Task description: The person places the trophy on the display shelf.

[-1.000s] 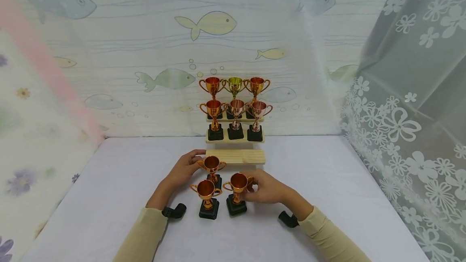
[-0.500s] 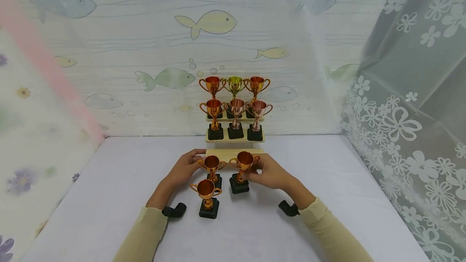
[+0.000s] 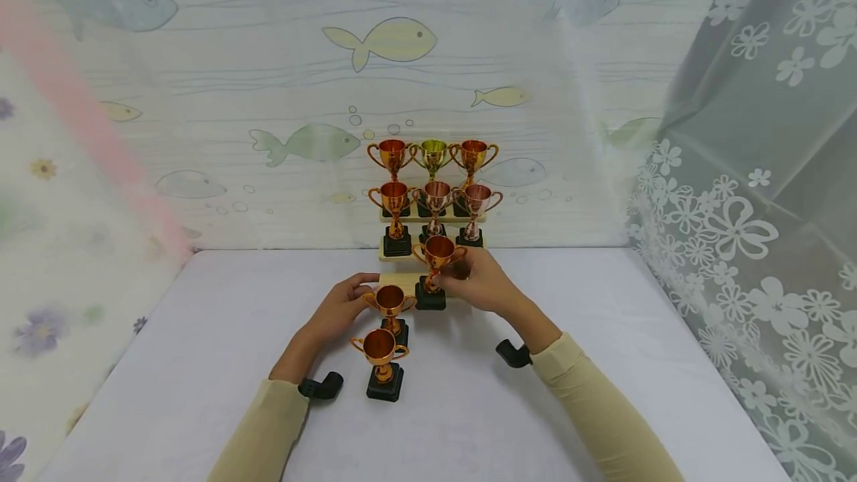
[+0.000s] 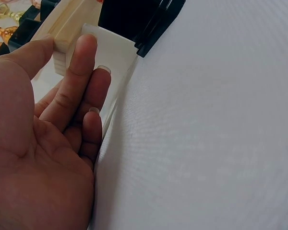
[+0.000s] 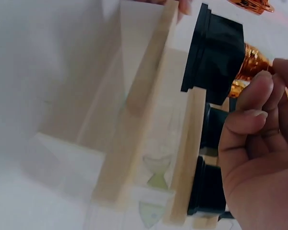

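My right hand pinches the stem of a bronze-coloured trophy cup with a black base. In the right wrist view, its black base hangs just above the wooden boards, tilted by the camera's angle. My left hand rests at the left end of the lowest wooden step; in the left wrist view one finger touches the board's edge while the others lie loosely bent, holding nothing. Two more bronze-coloured trophies, a nearer one and a farther one, stand upright on the white cloth.
Two upper steps of the stand carry trophies: a row of orange-gold and green-gold cups at the back, with an orange-gold cup and two pinkish ones in front. A fish-patterned curtain hangs behind the white table.
My right hand has carried the trophy up and away from the table's front, from beside the near trophies to the lowest step. My left hand has stayed in place.
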Available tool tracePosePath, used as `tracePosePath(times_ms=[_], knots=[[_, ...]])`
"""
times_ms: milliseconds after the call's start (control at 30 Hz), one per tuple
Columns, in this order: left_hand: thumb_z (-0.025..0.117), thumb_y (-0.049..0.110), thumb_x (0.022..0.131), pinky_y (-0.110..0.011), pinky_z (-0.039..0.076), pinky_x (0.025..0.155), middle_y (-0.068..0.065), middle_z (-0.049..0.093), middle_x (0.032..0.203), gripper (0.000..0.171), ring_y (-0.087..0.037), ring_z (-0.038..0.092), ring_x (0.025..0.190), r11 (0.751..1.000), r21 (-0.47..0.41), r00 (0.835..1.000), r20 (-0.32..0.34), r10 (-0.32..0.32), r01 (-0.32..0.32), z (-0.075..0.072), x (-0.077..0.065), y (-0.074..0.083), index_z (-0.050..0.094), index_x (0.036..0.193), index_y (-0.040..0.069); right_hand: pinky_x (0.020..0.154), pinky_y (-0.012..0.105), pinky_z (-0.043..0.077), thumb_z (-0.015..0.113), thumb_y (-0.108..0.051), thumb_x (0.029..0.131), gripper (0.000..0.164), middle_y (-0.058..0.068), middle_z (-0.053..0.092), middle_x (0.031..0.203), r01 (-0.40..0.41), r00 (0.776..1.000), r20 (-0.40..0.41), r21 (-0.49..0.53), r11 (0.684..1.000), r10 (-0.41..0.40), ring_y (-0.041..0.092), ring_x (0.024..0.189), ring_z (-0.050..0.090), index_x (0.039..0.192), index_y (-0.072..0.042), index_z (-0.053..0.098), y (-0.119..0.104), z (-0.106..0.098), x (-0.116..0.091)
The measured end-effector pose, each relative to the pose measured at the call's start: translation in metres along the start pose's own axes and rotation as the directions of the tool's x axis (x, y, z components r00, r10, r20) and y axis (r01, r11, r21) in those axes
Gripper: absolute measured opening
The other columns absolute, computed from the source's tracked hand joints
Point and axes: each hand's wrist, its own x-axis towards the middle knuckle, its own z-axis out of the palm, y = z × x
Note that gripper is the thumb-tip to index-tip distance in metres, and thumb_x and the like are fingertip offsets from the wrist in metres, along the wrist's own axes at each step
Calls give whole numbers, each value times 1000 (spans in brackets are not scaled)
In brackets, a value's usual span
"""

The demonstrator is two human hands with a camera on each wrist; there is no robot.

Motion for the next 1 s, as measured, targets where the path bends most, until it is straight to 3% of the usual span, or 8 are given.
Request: tracePosePath(times_ms=[233,567,800,1000], knots=[[58,27,101,-28,37,60,-3,72,108,42,-24,56,85,1000,1,1000,-5,-19,19,0,-1,3,51,141,18,59,30,48,75,-17,87,9,0,68,76,16,999,-42,-71,997,-19,16,63,58,92,-10,73,-6,8,21],[58,23,101,-28,37,62,-6,72,108,42,-22,55,85,1000,2,1000,-4,-13,13,0,-1,4,51,142,14,60,29,47,78,-21,86,13,-1,67,72,-50,995,-88,-119,992,39,15,65,59,82,-10,73,-5,22,36],[58,25,101,-27,38,60,-5,72,110,43,-20,58,86,1000,-6,1000,-2,-17,17,0,-1,3,51,142,14,57,28,45,78,-24,86,13,-2,69,75,-107,991,-92,-134,985,95,14,66,58,83,-11,77,-4,30,41],[58,22,101,-27,37,61,-4,72,107,42,-21,57,84,1000,-10,1000,2,-13,13,-1,-1,4,51,142,15,55,27,44,78,-22,86,13,-2,69,70,-98,991,-107,-142,985,83,13,63,58,82,-10,77,-5,36,44]])
